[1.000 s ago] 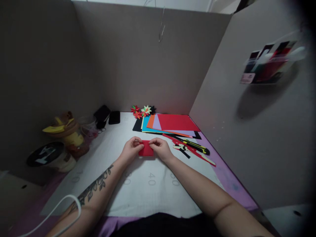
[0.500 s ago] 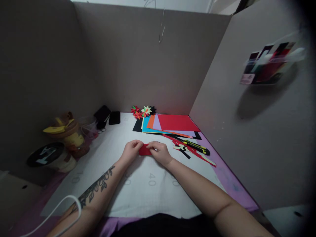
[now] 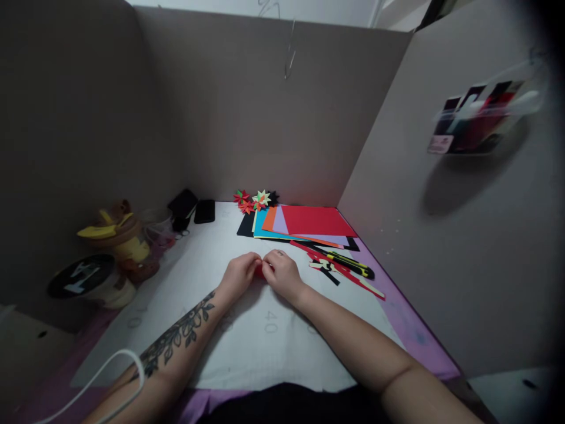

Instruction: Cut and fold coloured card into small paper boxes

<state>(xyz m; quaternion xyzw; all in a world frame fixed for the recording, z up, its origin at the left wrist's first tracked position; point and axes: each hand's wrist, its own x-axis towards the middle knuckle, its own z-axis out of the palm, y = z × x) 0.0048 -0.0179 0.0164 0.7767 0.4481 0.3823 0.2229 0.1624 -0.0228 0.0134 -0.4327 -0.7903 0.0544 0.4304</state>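
Observation:
A small piece of red paper is pinched between my two hands, mostly hidden by the fingers. My left hand closes on its left side, and my right hand, wearing a ring, closes on the right side. The fingertips of both hands nearly meet over the paper. Beneath them lies a white sheet printed with numbers. To the right of my right hand are loose strips of red, black and cream paper and a black and yellow utility knife.
Behind my hands lies a stack of coloured sheets, red paper on top. Folded paper stars stand by the back wall. At left are a black phone, a pot with yellow parts and a black-lidded tub. A pouch hangs at right.
Both hands have drawn together, and the fingers now cover most of the red paper that showed between them before. The other things on the table stay put.

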